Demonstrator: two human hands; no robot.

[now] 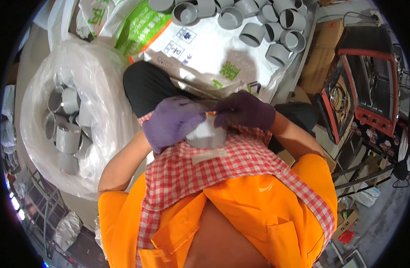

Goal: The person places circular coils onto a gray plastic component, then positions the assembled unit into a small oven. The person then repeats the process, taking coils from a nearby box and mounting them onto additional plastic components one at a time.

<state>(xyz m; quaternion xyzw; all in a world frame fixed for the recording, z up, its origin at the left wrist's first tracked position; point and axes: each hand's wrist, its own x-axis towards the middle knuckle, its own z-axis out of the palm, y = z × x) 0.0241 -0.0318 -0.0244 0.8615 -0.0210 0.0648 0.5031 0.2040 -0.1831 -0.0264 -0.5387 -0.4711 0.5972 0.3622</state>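
Over the checked red-and-white apron (240,165), right against the person's lap, sat a short grey pipe fitting (206,135), a stubby cylinder with its round axis running roughly up toward the camera and tipped slightly away from the body. It lay directly between the two hands, below their fingertips rather than off to either side. The left hand (171,121), in a purple glove, was curled around the fitting's left flank and seemed to carry most of its weight; the fingers were closed on it, though the thumb side was hidden. The right hand (246,109), gloved the same, came in from the right and was pinched shut on a small orange-tipped tool or strip (211,113), held just at the fitting's upper rim. What that small piece was exactly could not be told. Both hands were equally close to the fitting, meeting over its top edge, so any work on it would be at that rim.

Farther out to the person's left, a clear plastic bag (102,89) held many more grey fittings, well apart from the hands. Beyond the knees, a white printed sack (214,53) lay spread flat, and at its far end a cluster of loose grey fittings (263,22) stood open-end up. To the right stood a red oven-like appliance (370,89).
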